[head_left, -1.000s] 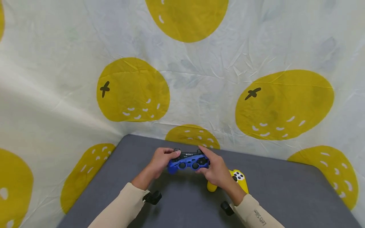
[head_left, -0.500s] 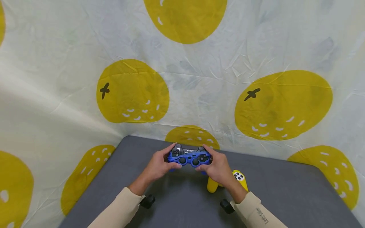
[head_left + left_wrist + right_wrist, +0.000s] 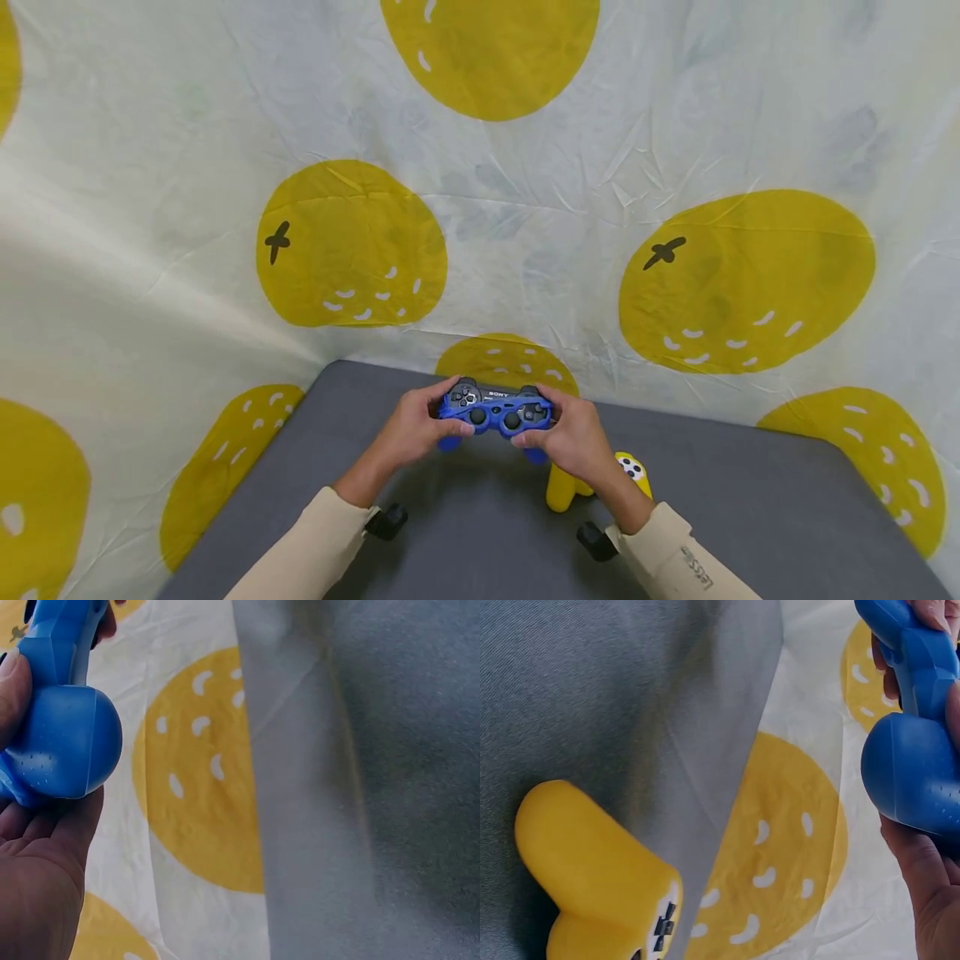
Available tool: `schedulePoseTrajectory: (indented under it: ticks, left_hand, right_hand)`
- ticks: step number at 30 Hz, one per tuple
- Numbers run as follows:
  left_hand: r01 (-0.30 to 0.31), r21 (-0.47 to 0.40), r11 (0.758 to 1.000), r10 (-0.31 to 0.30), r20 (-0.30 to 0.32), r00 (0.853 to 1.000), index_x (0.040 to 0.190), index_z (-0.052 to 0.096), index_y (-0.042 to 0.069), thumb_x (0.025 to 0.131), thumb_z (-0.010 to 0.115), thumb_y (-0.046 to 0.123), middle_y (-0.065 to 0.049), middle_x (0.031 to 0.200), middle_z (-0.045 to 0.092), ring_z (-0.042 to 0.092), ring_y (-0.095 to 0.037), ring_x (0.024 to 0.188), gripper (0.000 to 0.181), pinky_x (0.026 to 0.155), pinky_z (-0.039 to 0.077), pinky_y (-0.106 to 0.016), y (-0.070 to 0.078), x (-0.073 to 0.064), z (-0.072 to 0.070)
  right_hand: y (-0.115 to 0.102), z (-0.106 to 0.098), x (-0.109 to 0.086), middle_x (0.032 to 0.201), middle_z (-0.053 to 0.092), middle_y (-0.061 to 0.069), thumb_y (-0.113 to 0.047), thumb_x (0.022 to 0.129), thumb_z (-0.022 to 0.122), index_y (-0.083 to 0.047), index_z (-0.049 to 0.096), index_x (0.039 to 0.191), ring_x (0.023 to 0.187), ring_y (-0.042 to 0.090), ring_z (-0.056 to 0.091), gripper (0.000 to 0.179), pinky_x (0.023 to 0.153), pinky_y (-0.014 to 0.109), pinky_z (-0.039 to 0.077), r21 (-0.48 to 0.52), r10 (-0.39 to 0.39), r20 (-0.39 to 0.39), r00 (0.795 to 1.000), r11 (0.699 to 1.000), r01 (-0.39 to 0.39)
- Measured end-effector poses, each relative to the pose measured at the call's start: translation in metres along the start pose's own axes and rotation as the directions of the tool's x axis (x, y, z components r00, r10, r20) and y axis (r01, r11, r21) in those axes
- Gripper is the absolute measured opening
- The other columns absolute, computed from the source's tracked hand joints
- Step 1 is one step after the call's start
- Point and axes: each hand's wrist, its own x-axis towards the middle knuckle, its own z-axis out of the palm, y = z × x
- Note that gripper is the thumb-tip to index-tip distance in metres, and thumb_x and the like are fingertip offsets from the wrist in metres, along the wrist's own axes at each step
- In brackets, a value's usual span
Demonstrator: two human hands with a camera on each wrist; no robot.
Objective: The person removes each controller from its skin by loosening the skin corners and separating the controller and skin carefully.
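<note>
A black game controller in a blue silicone sleeve (image 3: 495, 409) is held up over the grey table, its face with sticks and buttons toward the head camera. My left hand (image 3: 422, 425) grips its left end, thumb low on the front and index finger at the top edge. At the other end my right hand (image 3: 573, 433) grips it the same way. In the left wrist view one rounded blue handle (image 3: 67, 742) sits against the palm side. A yellow controller (image 3: 562, 487) lies on the table below my right hand, partly hidden by that forearm.
The grey table (image 3: 480, 533) runs back to a pale curtain (image 3: 517, 275) printed with large yellow fruit, which also hangs along the left. A small black device (image 3: 387, 522) is strapped at my left wrist, another (image 3: 596, 542) at my right.
My left hand has shifted its hold: the thumb went from the upper front down to the lower edge, and the index finger to the top. The blue-sleeved controller has levelled slightly.
</note>
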Motion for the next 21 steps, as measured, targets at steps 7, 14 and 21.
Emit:
schedulePoseTrajectory:
  ticks: [7,14,21]
  left_hand:
    - [-0.011,-0.036,0.999,0.013,0.047,0.999,0.153,0.049,0.001,0.088,0.085,0.019,-0.023,0.123,0.073,0.071,-0.019,0.090,0.077,0.085,0.062,-0.035,0.000,0.006,-0.005]
    - [-0.007,-0.001,1.000,0.007,0.091,0.996,0.153,0.048,-0.001,0.090,0.084,0.022,-0.021,0.127,0.073,0.072,-0.018,0.094,0.076,0.092,0.061,-0.039,0.001,0.008,-0.010]
    - [0.007,0.017,1.000,-0.009,0.129,0.992,0.154,0.047,0.000,0.091,0.082,0.024,-0.016,0.115,0.077,0.072,-0.017,0.089,0.076,0.090,0.061,-0.038,0.001,0.008,-0.015]
  right_hand:
    - [-0.006,-0.003,0.003,0.105,0.077,0.012,-0.021,0.074,0.095,-0.001,0.056,0.148,0.080,0.017,0.066,0.086,0.071,0.028,0.056,0.027,0.064,0.028,0.998,0.998,-0.065]
    - [-0.010,-0.003,0.003,0.106,0.077,0.013,-0.022,0.075,0.095,0.000,0.059,0.145,0.082,0.018,0.066,0.082,0.075,0.030,0.059,0.028,0.099,0.045,0.994,0.995,-0.100]
    - [-0.013,-0.002,0.003,0.112,0.076,0.015,-0.026,0.075,0.095,0.001,0.060,0.144,0.085,0.021,0.064,0.082,0.075,0.028,0.055,-0.033,0.107,0.040,0.993,0.994,-0.105]
